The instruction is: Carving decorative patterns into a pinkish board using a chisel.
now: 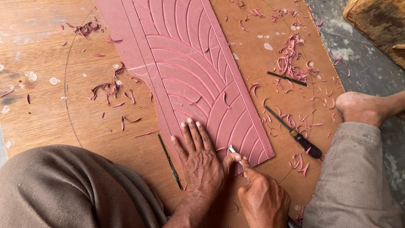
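A long reddish-pink slab with carved curved grooves lies on a brown wooden board. My left hand presses flat on the slab's near end, fingers spread. My right hand is closed around a small carving tool, whose metal tip touches the slab near its lower right corner, beside my left thumb.
Pink shavings litter the board on both sides. A black-handled file and a thin dark rod lie to the right; another thin tool lies left of my hand. My knees and a bare foot frame the work.
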